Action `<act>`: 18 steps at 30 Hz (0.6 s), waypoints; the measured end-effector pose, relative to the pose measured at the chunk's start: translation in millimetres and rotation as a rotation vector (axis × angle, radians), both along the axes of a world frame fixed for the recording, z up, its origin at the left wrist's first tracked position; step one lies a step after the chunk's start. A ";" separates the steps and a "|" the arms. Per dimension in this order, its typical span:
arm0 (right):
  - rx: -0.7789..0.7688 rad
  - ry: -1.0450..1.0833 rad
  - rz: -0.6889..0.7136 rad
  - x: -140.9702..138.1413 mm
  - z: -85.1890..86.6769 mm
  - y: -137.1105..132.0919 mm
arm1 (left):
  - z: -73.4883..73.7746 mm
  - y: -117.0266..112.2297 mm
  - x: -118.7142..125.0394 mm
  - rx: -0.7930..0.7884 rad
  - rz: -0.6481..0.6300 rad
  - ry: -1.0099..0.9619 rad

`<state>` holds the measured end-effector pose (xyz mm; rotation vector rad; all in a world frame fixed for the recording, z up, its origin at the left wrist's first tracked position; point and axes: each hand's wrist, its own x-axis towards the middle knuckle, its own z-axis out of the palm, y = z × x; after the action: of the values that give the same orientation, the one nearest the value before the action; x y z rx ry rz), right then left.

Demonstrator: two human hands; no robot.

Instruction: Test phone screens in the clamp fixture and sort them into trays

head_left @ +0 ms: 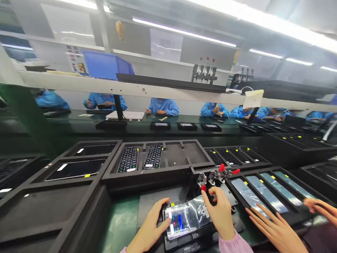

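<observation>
The left hand grips the left edge of a lit, film-covered rectangular phone, near centre; bare green bench gives room leftward. The right hand crowds its right edge, grip unclear, beside a red-tipped metal clamp. Farther, a black compartmented tray bounds the space.

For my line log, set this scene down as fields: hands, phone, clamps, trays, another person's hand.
Left hand: holds the left end of a phone
Right hand: at the phone's right end, grip unclear
Phone: screen lit, glossy film over it, on a black fixture
Clamps: red-handled, just beyond the right hand
Back tray: two patterned panels
Right tray: four phones
Another person's hand: beside the right tray
</observation>
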<state>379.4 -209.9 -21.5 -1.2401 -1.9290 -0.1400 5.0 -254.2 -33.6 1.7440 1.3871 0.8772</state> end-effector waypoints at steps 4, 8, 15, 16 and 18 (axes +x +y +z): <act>0.017 -0.190 0.028 88.2 -5.5 0.8 | 0.5 -8.1 -2.8 0.104 -0.148 0.126; 0.009 -0.460 -0.013 106.9 -27.5 8.1 | 2.8 -9.7 -1.1 0.148 -0.214 0.219; -0.028 0.091 -0.126 2.9 3.7 -5.7 | 3.2 -10.1 1.8 0.159 -0.188 0.252; -0.070 0.229 -0.131 -21.9 10.4 -4.9 | 3.3 -10.2 2.1 0.157 -0.184 0.255; -0.115 0.260 -0.095 -67.7 19.5 2.0 | 3.8 -10.4 2.7 0.150 -0.182 0.260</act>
<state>311.7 -207.8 -2.0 -1.3554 -1.6734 0.0815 7.8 -264.6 -29.8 2.1236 1.3245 0.6883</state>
